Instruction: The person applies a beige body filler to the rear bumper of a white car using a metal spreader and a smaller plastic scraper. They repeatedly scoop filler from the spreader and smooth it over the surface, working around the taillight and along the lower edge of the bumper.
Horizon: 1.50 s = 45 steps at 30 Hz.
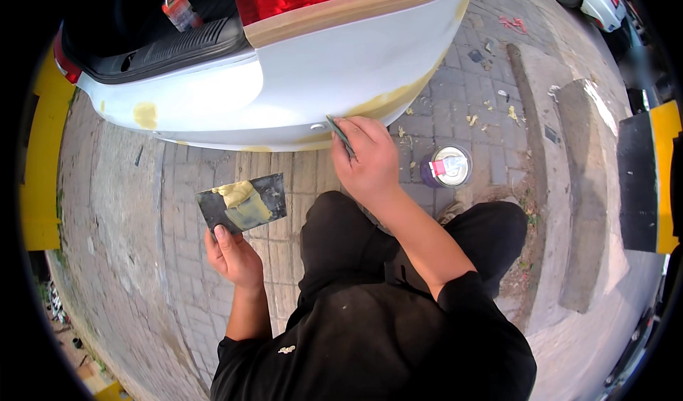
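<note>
Above paving (185,259), putty (238,193) could be dropped if the board (276,190) gripped by the left hand (237,260) is tilted, a spreader (340,138) being pinched by the right hand (370,155).

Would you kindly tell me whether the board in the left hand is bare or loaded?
Loaded: the board carries yellowish paste, heaped near its far edge and smeared thinner below.

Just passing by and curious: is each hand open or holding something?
Left hand: closed on a dark flat board bearing yellowish paste.
Right hand: closed on a thin dark tool by the white bumper.
</note>
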{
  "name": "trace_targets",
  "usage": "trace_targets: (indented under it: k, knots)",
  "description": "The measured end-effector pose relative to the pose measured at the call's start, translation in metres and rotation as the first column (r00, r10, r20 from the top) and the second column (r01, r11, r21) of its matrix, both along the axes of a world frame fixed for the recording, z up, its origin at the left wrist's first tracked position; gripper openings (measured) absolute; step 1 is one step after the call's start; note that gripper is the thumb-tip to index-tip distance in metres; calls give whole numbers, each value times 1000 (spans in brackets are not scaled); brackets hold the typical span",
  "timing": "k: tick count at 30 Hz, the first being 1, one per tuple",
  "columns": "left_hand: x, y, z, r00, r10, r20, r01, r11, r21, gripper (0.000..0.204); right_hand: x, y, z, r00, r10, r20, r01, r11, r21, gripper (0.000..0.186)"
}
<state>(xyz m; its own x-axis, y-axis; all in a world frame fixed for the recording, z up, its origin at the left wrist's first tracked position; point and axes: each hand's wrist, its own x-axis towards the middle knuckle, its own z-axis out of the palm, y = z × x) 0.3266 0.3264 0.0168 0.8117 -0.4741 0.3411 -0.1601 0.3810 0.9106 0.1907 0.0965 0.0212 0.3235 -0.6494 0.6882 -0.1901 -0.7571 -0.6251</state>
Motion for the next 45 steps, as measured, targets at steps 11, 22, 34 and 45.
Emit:
trace_targets:
  k: [11, 22, 34, 45]
  knots:
    - [1, -2, 3, 1000, -8, -8, 8, 1000, -9, 32, -55, -71, -5, 929, -369, 30, 365, 927, 91, 19]
    - [6, 1, 0, 997, -73, -14, 73, 997, -11, 32, -42, -63, -2, 953, -301, 43, 300, 953, 31, 18]
    - [2, -3, 1, 997, -67, -28, 67, 998, 0, 32, -4, -14, 14, 975, -217, -49, 208, 967, -148, 25]
    - [-3, -2, 11, 999, -44, -27, 43, 998, -34, 29, -53, -77, 15, 958, -283, 53, 270, 947, 173, 17]
